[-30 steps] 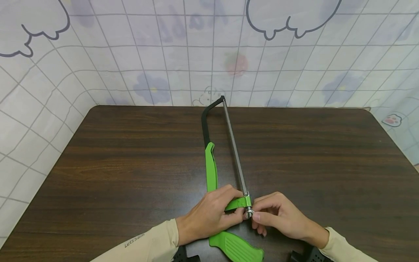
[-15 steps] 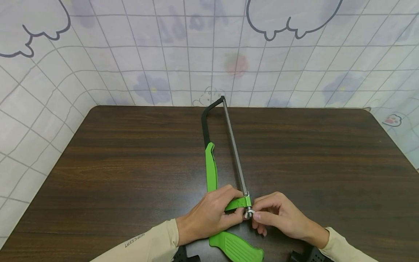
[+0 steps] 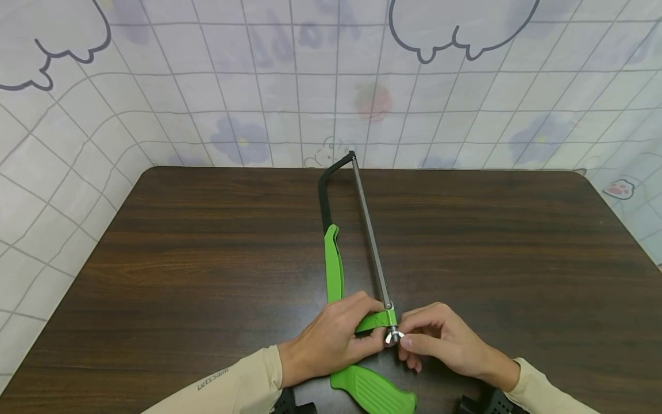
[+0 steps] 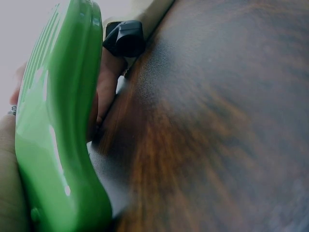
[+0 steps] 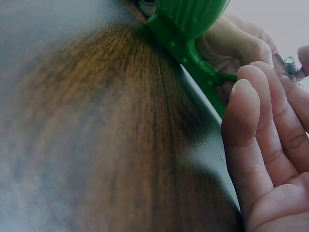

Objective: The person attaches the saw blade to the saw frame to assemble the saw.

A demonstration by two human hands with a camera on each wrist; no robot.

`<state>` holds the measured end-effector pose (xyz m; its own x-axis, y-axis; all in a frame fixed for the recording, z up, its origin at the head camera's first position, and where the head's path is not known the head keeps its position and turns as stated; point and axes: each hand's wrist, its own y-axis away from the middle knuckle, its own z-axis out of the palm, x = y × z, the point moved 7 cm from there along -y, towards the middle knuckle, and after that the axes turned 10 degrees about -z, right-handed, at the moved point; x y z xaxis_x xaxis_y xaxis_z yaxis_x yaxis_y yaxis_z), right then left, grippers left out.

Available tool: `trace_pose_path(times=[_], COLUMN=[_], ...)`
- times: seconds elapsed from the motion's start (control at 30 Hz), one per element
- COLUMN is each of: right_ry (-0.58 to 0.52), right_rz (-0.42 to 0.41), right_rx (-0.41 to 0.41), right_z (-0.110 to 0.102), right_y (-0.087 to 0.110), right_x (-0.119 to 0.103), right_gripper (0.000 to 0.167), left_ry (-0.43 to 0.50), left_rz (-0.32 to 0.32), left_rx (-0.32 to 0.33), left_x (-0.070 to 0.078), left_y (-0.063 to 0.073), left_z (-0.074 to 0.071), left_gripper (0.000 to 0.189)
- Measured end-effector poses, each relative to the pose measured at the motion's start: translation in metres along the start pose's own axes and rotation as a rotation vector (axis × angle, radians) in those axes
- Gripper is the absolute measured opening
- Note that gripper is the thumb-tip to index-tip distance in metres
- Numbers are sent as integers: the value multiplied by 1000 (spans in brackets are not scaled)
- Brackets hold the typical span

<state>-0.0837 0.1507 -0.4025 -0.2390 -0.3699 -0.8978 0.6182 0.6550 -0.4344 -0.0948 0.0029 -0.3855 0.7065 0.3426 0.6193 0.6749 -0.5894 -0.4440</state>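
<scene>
Head view: I've got a dark wood-grain table [image 3: 207, 241] backed by a pale gridded sheet [image 3: 289, 92] with cloud and flower prints. Black hardware [image 3: 295, 402] pokes in at the bottom edge, by the cream sleeves [image 3: 233, 379].

Blockers: left hand [image 3: 336, 333] crosses the saw, hiding the stretch of frame above the handle [image 3: 372, 391]. In left wrist view that handle covers most of the hand for me. Right wrist view: loosely bent fingers fill the right side; a ridged metal bit [image 5: 289, 66] shows past them.

Hacksaw [image 3: 335, 270]: mid-table, pointing away from the person, tip against the far edge. Black bow up front, glossy green rear, ribbed grip, straight grey blade [image 3: 369, 230].

Fingers: left thumb and fingers pinch the green bracket [image 3: 371, 323]; right hand [image 3: 450, 345] pinches the silver wing nut [image 3: 392, 337] just below it.
</scene>
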Motion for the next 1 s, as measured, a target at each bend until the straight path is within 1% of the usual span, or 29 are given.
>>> trace_pose_path(times=[0.5,0.8,1.0], right_ry=[-2,-31,-39], right_rz=[-4,-8,-6], right_rx=[-1,-3,0], right_z=[1,1,1], right_y=[4,3,3], right_x=[6,5,5], right_gripper=[27,31,29], left_ry=[-10,-1,-2], left_rz=[13,6,10], left_rx=[8,-2,5], left_x=[-4,-4,-3], left_y=[4,4,3], left_z=[5,4,4], left_gripper=[22,22,22])
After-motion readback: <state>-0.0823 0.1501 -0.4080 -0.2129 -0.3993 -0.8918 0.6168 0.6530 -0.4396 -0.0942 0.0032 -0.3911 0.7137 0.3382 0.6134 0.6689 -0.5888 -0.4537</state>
